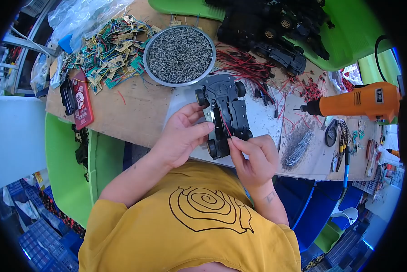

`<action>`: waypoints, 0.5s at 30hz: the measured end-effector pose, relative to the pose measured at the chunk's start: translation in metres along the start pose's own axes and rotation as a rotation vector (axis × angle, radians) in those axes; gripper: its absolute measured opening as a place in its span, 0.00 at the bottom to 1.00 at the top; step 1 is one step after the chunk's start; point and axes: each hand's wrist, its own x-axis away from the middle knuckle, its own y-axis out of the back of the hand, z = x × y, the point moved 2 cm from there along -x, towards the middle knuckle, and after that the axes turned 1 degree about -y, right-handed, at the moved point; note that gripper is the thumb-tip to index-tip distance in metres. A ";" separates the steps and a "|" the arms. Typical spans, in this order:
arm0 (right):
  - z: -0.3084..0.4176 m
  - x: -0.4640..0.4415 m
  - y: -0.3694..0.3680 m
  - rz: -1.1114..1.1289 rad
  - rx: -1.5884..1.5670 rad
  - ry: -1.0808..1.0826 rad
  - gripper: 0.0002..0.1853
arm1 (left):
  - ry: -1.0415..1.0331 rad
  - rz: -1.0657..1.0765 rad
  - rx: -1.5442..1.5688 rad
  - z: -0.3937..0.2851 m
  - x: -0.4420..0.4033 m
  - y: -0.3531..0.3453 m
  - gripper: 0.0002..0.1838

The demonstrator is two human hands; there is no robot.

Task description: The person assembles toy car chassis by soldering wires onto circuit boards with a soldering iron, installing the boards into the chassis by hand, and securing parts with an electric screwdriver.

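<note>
From here, the bowl of screws (180, 55) sits on the table (122, 119), right of the circuit boards (117, 56) and left of the wires (244, 65). The phone (83, 100) lies at the left end; the electric screwdriver (362, 101) is off to the right.

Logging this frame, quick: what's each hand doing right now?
Left hand: gripping the black car chassis by its side.
Right hand: fingertips pinched at the red wire's lower end.
</note>
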 end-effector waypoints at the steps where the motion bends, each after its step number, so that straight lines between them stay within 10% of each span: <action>1: -0.002 0.000 -0.003 0.007 -0.003 0.007 0.13 | 0.000 0.000 0.001 0.000 0.000 0.000 0.26; 15: -0.004 0.000 -0.007 0.020 0.046 -0.003 0.11 | -0.013 0.007 0.037 0.001 -0.002 -0.006 0.27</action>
